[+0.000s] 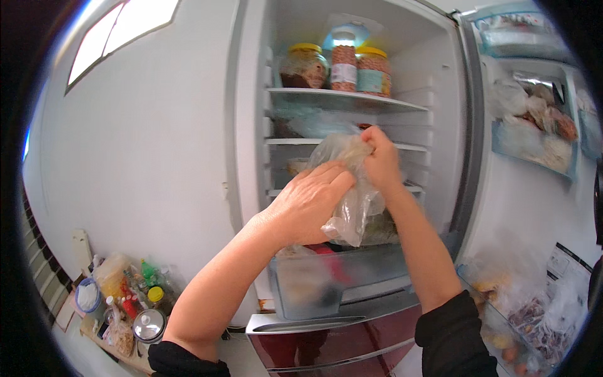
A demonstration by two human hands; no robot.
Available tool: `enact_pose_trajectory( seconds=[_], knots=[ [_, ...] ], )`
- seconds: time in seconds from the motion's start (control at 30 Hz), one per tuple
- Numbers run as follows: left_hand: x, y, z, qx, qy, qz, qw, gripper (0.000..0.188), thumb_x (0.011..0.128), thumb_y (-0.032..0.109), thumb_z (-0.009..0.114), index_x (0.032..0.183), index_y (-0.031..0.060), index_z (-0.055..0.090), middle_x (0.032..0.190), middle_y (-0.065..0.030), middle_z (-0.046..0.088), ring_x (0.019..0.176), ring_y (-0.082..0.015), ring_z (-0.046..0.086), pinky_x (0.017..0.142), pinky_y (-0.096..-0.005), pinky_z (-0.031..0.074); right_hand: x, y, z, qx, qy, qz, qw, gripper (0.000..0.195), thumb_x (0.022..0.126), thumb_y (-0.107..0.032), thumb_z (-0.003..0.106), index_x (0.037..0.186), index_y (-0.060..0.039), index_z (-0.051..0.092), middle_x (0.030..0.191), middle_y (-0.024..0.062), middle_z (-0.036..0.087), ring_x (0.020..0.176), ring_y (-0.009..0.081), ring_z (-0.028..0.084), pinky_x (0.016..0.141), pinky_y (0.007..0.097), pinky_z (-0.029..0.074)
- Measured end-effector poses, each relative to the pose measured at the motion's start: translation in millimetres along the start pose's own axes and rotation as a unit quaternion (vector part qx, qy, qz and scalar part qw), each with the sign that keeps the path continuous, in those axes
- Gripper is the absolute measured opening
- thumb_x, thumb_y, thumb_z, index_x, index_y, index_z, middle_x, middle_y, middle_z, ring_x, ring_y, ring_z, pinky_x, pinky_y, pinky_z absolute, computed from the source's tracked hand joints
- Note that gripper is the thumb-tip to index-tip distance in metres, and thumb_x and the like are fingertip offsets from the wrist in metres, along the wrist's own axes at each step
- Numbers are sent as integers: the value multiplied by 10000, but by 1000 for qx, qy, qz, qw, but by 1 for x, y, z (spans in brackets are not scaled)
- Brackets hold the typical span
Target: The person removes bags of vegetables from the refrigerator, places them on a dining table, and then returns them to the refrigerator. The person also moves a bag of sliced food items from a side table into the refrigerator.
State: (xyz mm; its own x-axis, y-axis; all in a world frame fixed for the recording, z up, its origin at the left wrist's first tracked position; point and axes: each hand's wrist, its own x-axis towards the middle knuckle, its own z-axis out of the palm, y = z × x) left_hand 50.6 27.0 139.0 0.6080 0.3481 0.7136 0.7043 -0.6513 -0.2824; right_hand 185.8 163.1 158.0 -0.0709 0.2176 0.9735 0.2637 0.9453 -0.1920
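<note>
In front of the open refrigerator, my right hand (pixel 382 158) pinches the upper part of a crumpled clear plastic bag (pixel 352 217). My left hand (pixel 313 195) lies against the bag's left side, back of the hand towards me and fingers nearly together. Whether its fingers grip the plastic is hidden. Something pale shows through the bag near the top, too unclear to name. Below both hands is a clear refrigerator drawer (pixel 377 264), pulled partly out, with a blurred red item (pixel 333 265) and other contents inside.
Jars with yellow lids (pixel 305 70) and a bottle of peanut-like pieces (pixel 344 70) stand on the top shelf (pixel 348 96). The open door (pixel 523 202) at right carries bins of bagged food (pixel 541 118). Bottles and a lidded pot (pixel 149 325) crowd a low surface at left.
</note>
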Motion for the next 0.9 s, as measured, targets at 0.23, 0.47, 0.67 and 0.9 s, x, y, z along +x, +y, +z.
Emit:
enact_pose_trajectory(
  seconds=[0.23,0.47,0.67,0.9],
  knots=[
    [8,-25,67,33,-166,-92,981,375,736,236,539,1025,-1,510,1060,-186,522,1004,-330,496,837,-419,407,-49,74,15,-58,-190,-10,980,193,700,-156,577,843,-58,492,771,184,570,750,350,556,651,394,421],
    [18,-44,94,-60,-532,-114,837,377,737,194,534,1105,114,516,1089,-196,520,1021,-326,494,863,-385,401,-57,31,-36,-143,-516,145,832,319,738,-232,582,1004,-60,548,995,168,555,987,308,510,830,384,409],
    [-5,-43,130,-91,-485,-221,841,383,806,187,483,1186,144,484,1111,-194,526,1052,-314,496,880,-371,392,-69,10,-34,19,-539,101,836,479,821,-450,467,1110,-73,525,1084,169,552,1012,308,510,859,360,398],
    [5,-41,89,-127,-566,-96,809,330,792,144,499,1117,99,521,1053,-164,561,946,-317,538,809,-375,425,-75,10,-45,23,-615,226,755,635,806,-588,372,1202,-101,471,1095,153,559,999,311,529,877,355,383]
  ],
)
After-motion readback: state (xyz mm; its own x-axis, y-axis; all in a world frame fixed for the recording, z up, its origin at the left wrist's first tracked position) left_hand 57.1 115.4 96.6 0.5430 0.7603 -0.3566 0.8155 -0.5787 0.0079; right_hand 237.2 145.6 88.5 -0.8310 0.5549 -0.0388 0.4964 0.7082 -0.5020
